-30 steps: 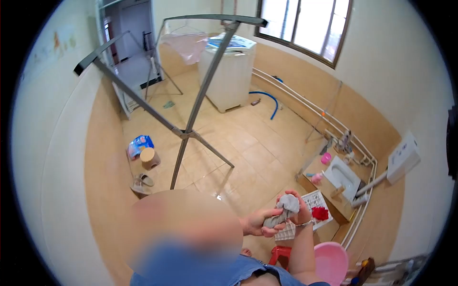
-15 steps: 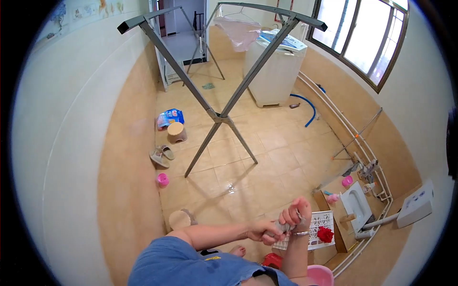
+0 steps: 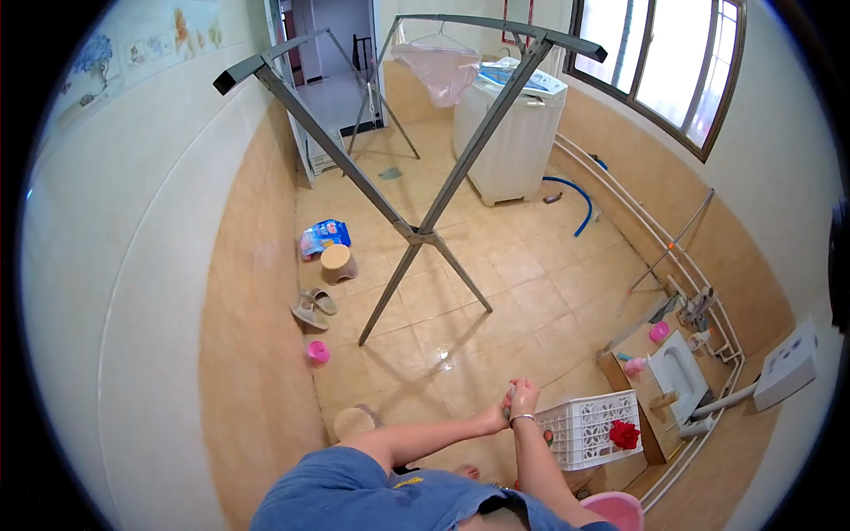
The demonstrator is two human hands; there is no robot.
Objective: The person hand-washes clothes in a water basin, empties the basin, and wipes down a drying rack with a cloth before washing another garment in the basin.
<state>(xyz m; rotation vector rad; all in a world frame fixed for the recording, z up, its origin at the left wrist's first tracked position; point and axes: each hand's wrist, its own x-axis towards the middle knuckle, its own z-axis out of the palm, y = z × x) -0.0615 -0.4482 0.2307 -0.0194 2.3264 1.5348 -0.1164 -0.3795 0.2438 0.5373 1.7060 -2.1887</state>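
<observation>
My left hand (image 3: 494, 419) and my right hand (image 3: 525, 396) meet in front of my body, both closed on a small bunched grey cloth (image 3: 508, 406). Only a sliver of it shows between my fingers; the rest is hidden. A bracelet circles my right wrist. Just right of my right forearm stands a white lattice plastic crate (image 3: 575, 435) with a crumpled red cloth (image 3: 624, 434) on top. Below it, partly behind my arm, is a pink basin (image 3: 620, 506).
A grey X-shaped drying rack (image 3: 416, 235) stands ahead, with pink underwear (image 3: 441, 71) hung behind it. A washing machine (image 3: 509, 137) is at the back. Stools, slippers (image 3: 310, 314) and a blue bag (image 3: 325, 237) lie along the left wall. A squat toilet (image 3: 677, 376) sits right.
Both hands have drawn closer together and lower, and less of the grey cloth shows. My right forearm no longer covers the crate's left part. The view has shifted slightly.
</observation>
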